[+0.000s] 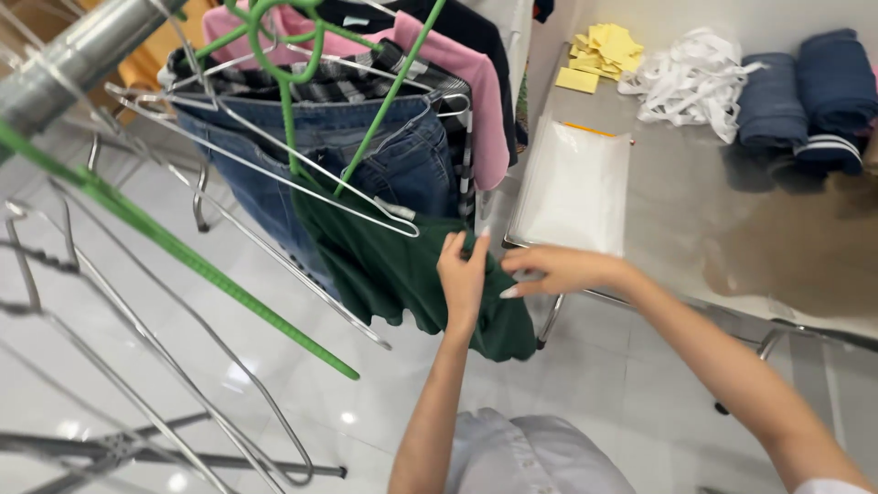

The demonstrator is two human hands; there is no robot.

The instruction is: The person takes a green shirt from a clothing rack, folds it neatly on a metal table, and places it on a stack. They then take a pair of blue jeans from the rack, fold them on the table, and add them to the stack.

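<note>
A laundry or garment workroom. Clothes hang on wire hangers [274,165] from a metal rail [73,64] above a white tiled floor [274,384]. A steel bench [732,229] carries folded jeans [805,91], clear bags [574,187] and yellow tags [604,50].

Two hands: left [463,274] and right [558,270]. One green garment [393,270], one pair of jeans [402,160], one pink top [476,82]. On the tabletop [713,229]: two rolled dark-blue cloths [805,91], one clear bag [574,187], one white strap heap [690,82], one yellow stack [605,50].
</note>
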